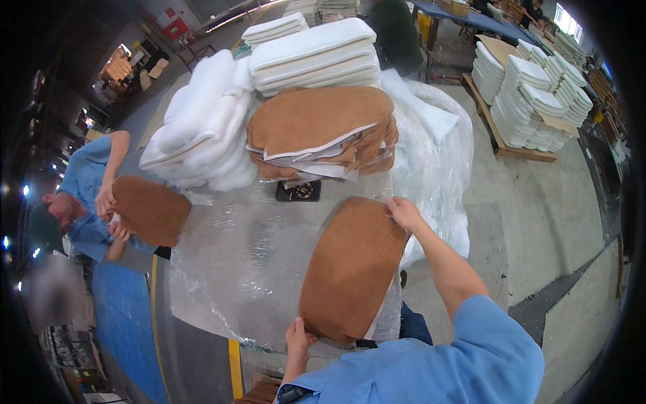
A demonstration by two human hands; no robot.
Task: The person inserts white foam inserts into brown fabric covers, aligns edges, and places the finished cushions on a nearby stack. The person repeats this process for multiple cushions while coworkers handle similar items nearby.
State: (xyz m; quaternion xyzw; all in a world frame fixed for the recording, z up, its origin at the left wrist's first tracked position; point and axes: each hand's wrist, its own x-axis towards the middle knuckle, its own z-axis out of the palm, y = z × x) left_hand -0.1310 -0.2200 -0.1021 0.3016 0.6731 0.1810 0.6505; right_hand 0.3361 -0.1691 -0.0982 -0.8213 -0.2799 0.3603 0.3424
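Observation:
A brown, round-ended fabric cushion piece (353, 269) lies slantwise on the plastic-covered table (229, 269) in front of me; a thin white layer shows along its right edge. My left hand (298, 340) is closed on its near left corner, the fingertips partly hidden at the edge. At its far right corner my right hand (404, 214) pinches the rim between thumb and fingers. Beyond it stands a stack of similar brown fabric pieces (323, 121) with pale undersides. A small black tray (298, 191) with little items, too small to name, sits by the stack's foot.
White padding piles (202, 114) and folded white pads (313, 57) line the table's far side. Plastic-wrapped padding (434, 168) bulges at the right. At the left a co-worker in blue (91, 168) holds another brown piece (151, 212). A pallet (508, 141) carries white pads.

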